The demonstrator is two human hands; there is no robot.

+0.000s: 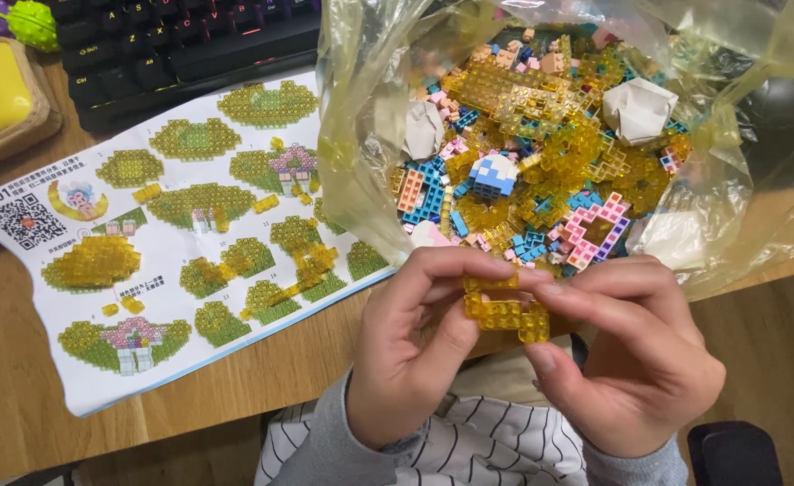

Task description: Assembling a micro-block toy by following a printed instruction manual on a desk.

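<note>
A small assembly of clear yellow bricks (505, 310) is gripped between both hands, just above the tabletop (19, 405) edge & in front of the open plastic bag (361, 135). The left hand (410, 346) pinches its left end w/ thumb and fingers; the right hand (636, 355) clasps the right end likewise. The bag is filled w/ loose bricks (541, 135) (mostly yellow, some blue, pink, white). An instruction sheet (181, 234) is laid flat at left, near a black keyboard (190, 45).

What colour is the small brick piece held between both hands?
Translucent yellow brick piece, seen in the head view.
</note>
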